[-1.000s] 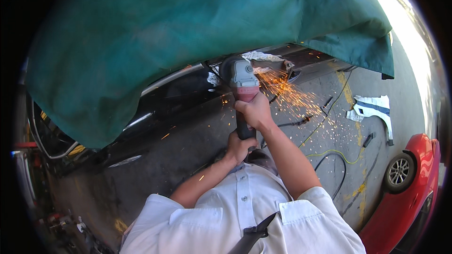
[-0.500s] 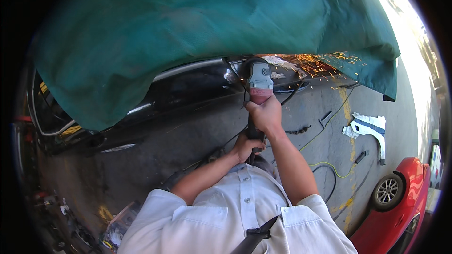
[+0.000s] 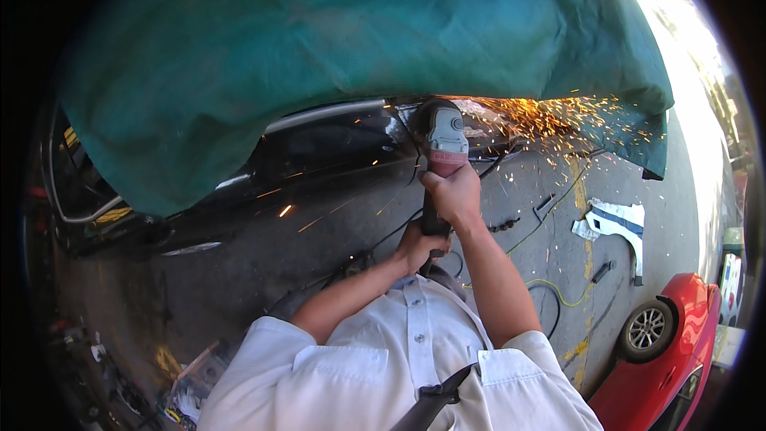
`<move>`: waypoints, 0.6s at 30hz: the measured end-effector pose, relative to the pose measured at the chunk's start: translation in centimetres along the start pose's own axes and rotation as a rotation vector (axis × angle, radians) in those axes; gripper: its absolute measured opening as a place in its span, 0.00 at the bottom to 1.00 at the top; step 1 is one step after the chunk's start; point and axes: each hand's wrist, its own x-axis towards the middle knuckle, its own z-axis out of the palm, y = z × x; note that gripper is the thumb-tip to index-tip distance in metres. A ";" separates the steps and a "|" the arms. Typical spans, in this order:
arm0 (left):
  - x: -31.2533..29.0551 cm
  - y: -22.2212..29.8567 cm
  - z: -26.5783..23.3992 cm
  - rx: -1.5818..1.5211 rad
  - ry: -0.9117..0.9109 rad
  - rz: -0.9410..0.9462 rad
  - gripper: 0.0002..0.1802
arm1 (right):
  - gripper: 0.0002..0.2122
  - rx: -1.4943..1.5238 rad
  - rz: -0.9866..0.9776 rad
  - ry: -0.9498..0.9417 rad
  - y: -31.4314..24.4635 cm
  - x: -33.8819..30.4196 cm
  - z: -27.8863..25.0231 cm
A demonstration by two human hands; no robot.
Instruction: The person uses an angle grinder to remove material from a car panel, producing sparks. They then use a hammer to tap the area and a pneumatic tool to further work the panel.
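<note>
Both my hands are closed round an angle grinder (image 3: 447,134) with a grey metal head, a reddish collar and a dark body. My right hand (image 3: 455,194) wraps the body just behind the collar. Lower down, close to my shirt, my left hand (image 3: 418,246) grips the rear handle. The grinder's dark guard meets the body of a black car (image 3: 327,142) at the edge of a green cover (image 3: 383,32) draped over it. Orange sparks (image 3: 550,118) stream mainly to the right from there. The disc's contact point is hidden.
A white and dark fender panel (image 3: 622,223) lies on the grey floor to the right, near a hammer (image 3: 546,207). A yellow-green cord (image 3: 558,294) and black cables run across the floor. At lower right stands a red car (image 3: 670,343). Loose parts (image 3: 187,399) lie at lower left.
The sparks have grown denser and spread wider, with some now flying left across the car's side and the floor. Both hands keep their hold; the grinder has barely shifted.
</note>
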 end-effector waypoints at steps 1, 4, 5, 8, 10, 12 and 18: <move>-0.1 0.1 -0.1 0.027 -0.020 -0.047 0.10 | 0.20 -0.013 -0.012 0.010 -0.1 0.1 0.0; -0.2 0.2 -0.2 0.027 0.055 0.018 0.11 | 0.20 0.006 -0.010 -0.006 -0.3 0.0 0.1; -0.3 0.2 -0.2 0.032 0.031 -0.039 0.11 | 0.20 0.029 -0.014 -0.003 -0.4 -0.1 0.1; -0.2 0.0 -0.2 0.002 0.012 -0.018 0.11 | 0.18 0.004 -0.032 0.048 -0.8 -0.7 0.3; -0.1 0.0 -0.2 0.024 0.040 -0.051 0.11 | 0.19 0.018 -0.080 0.061 -1.2 -0.8 0.2; 0.0 0.1 -0.3 0.021 0.029 -0.009 0.11 | 0.20 0.016 -0.037 0.057 -1.5 -0.8 0.0; -1.2 -0.2 -0.1 -0.012 0.036 -0.048 0.12 | 0.19 0.020 0.052 -0.014 -0.6 -1.3 -0.2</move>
